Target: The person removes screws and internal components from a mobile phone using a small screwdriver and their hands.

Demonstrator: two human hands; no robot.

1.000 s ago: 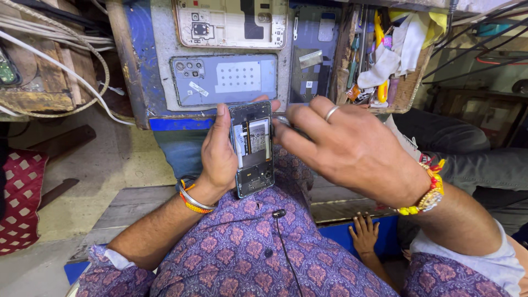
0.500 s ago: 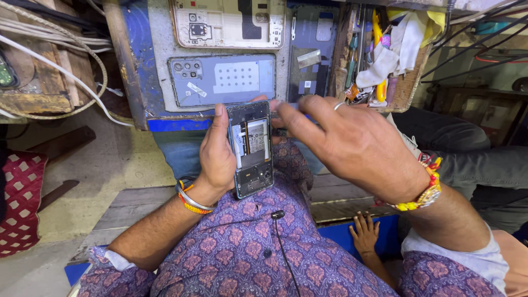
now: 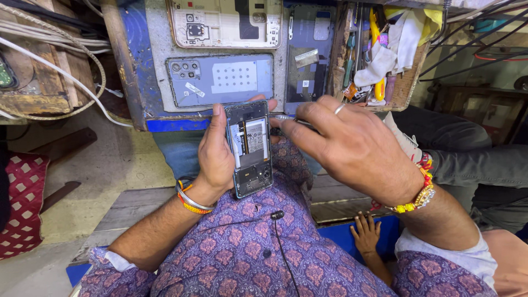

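My left hand [image 3: 215, 154] grips an opened smartphone [image 3: 250, 147] upright in front of my chest, its back cover off so the battery and inner boards show. My right hand [image 3: 352, 144] is beside the phone's upper right edge, fingers pinched on a thin metal tool [image 3: 285, 117] whose tip touches the phone's top corner. A ring sits on one finger of the right hand, and both wrists wear bracelets.
A worn blue-edged work surface [image 3: 159, 82] holds a grey phone back cover [image 3: 220, 81], a pale phone frame [image 3: 224, 22] and a dark back panel [image 3: 308, 55]. A wooden box of tools and cloths [image 3: 379, 55] stands at right. A small hand of another person [image 3: 366, 234] shows below. Cables [image 3: 60, 71] hang at left.
My right hand has shifted slightly down and left, bringing the tool tip onto the phone's top corner. The left hand and phone stay in place.
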